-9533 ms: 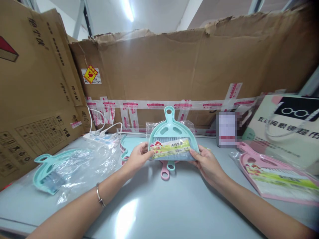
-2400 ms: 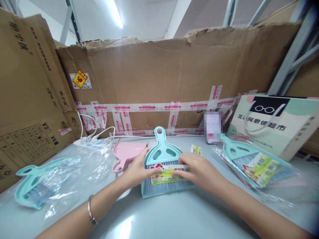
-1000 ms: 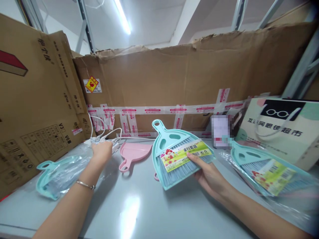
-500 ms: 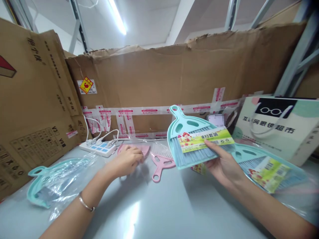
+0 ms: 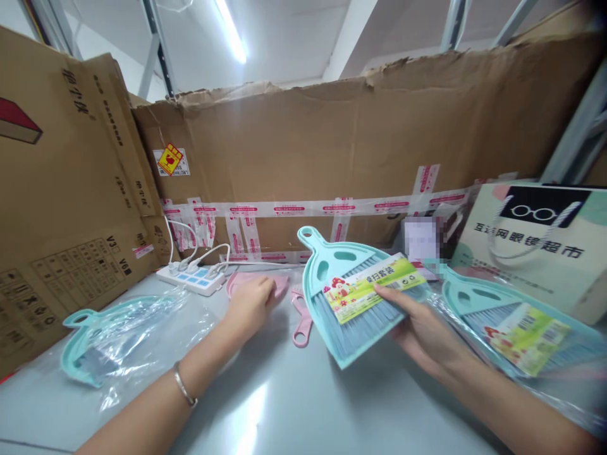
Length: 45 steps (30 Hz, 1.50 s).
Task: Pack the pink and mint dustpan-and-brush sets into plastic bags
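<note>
In my right hand (image 5: pixel 422 328) is a mint-green dustpan (image 5: pixel 315 272) with a grey-bristled brush (image 5: pixel 360 328) nested in it. A yellow-green printed card (image 5: pixel 374 287) wraps across both, my thumb on top of it and the other fingers underneath. My left hand (image 5: pixel 253 306) is closed at the front edge of a pink dustpan (image 5: pixel 241 279) lying on the table; its fingertips are mostly hidden. Between my hands lies a small pink brush (image 5: pixel 302 325), partly covered by the mint set.
A clear-bagged mint dustpan (image 5: pixel 80 354) lies at left, and another carded mint set (image 5: pixel 493 316) in plastic at right. Behind are a white power strip (image 5: pixel 192 278), a phone (image 5: pixel 420 240), a paper bag (image 5: pixel 535 253) and large cardboard boxes (image 5: pixel 294 145).
My right hand has lowered the mint dustpan set and tilted it leftward, covering more of the pink brush. My left hand has shifted slightly right along the pink dustpan.
</note>
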{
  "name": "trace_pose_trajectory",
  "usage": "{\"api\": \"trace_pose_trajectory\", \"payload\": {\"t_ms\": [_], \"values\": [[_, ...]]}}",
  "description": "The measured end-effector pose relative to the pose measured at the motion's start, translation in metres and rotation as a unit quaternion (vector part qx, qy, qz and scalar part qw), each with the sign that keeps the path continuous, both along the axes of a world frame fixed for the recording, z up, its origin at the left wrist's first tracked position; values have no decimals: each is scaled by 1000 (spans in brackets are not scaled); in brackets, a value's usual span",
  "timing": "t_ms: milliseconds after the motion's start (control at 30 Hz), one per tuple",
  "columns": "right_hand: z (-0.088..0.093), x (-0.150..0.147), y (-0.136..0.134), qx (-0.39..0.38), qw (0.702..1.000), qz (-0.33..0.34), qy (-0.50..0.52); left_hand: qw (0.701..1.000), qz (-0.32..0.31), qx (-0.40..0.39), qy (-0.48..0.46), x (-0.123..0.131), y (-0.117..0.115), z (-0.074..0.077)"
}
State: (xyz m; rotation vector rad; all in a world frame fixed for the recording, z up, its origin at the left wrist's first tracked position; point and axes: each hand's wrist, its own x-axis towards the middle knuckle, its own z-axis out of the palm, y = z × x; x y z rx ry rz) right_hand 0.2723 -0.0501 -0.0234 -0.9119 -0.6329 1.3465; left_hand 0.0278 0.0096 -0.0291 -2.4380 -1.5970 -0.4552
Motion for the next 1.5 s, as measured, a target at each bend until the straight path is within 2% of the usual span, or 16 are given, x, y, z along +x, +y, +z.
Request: {"api": "trace_pose_trajectory", "payload": {"t_ms": [167,333,433,667,800,933,1100,1233,1400,1500], "values": [[-7,-5,-4,-58,993,88,-55,992,20,57,-115,-7,-7,17],[-6,-7,-9,-86,983,142,-83,993,75,16,-88,-7,-11,23],[-2,-5,-10,-86,981,159,-76,992,95,21,-76,-9,-10,24],[1,1,-10,-105,981,147,-70,990,112,43,-72,-11,-14,29],[-4,-4,-10,-115,978,157,-79,995,64,41,-69,0,-23,27],[-9,-18,-15,-108,978,172,-47,995,13,75,-69,10,-30,19],[-14,-27,-14,-96,990,103,0,993,-65,74,-67,16,-33,6],[-16,-26,-10,-77,994,65,43,987,-100,106,-69,19,-36,0],[-18,-31,-15,-80,988,117,66,970,-162,153,-93,24,-39,-3],[-18,-34,-17,-79,986,120,85,957,-206,172,-106,26,-40,-3]]}}
